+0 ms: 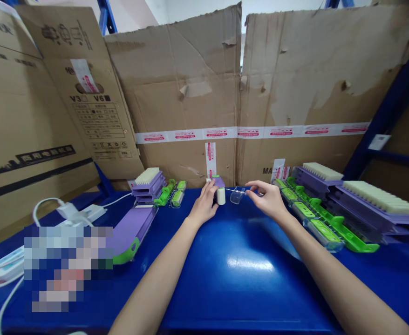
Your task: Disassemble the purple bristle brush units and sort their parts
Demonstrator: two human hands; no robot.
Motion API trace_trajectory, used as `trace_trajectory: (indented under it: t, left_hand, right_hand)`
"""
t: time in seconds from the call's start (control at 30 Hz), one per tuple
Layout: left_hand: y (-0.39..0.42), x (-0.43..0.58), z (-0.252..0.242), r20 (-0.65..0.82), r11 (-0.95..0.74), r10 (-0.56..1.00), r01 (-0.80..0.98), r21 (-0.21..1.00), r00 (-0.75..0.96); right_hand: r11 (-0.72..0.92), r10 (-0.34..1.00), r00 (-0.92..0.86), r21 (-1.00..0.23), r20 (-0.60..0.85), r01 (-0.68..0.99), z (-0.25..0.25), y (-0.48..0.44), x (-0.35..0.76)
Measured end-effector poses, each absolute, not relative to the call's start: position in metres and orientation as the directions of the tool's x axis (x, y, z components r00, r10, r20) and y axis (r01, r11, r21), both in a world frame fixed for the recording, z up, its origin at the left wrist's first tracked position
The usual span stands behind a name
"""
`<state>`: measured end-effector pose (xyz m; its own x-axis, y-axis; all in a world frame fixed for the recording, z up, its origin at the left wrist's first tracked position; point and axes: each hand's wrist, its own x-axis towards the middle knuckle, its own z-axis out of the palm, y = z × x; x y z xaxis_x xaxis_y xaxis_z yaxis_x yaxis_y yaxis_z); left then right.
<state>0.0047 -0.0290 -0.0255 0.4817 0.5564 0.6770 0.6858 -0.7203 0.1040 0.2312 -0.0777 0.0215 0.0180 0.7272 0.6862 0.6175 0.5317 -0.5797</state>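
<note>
At the far middle of the blue table, my left hand point(204, 203) is closed around a small purple piece point(218, 181) with a bit of green on top. A cream-coloured cylinder point(221, 196) stands at its near end, beside my fingers. My right hand point(266, 197) pinches a thin metal rod point(238, 191) between thumb and fingers. The rod points left, its far tip close to the purple piece; whether it touches cannot be made out. Just below the rod is a small clear plastic cup point(237, 197).
Purple blocks with cream bristled tops point(379, 196) and green strips point(325, 216) line the right side. A similar purple block point(148, 186) and a long purple case point(134, 228) are on the left, near a white power strip point(82, 217) with cables. Cardboard point(190, 102) walls the back.
</note>
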Motion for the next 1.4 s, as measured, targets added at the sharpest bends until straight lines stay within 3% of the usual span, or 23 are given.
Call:
trace_trajectory:
  t: [0.17,0.33,0.6,0.97,1.4]
  left_hand:
    - [-0.027,0.004,-0.029,0.614,-0.664,0.657,0.721,0.196,0.438]
    - [-0.036,0.008,-0.025,0.598,-0.612,0.7,0.758,0.224,0.389]
    - [-0.046,0.026,-0.016,0.64,-0.291,0.766,0.92,0.263,0.059]
    - [-0.047,0.024,-0.019,0.673,-0.369,0.715,0.92,0.131,0.191]
    - [-0.053,0.034,-0.018,0.609,-0.245,0.78,0.966,0.08,0.147]
  right_hand:
    - [0.572,0.644,-0.023,-0.462,0.765,0.677,0.016,-0.076,0.227]
    - [0.658,0.599,-0.099,-0.418,0.795,0.627,0.007,-0.076,0.217]
    - [0.722,0.582,-0.161,-0.416,0.797,0.553,0.004,-0.081,0.205]
    - [0.746,0.521,-0.261,-0.284,0.813,0.603,0.006,-0.085,0.204]
    - [0.742,0.528,-0.323,-0.241,0.785,0.626,0.009,-0.089,0.202]
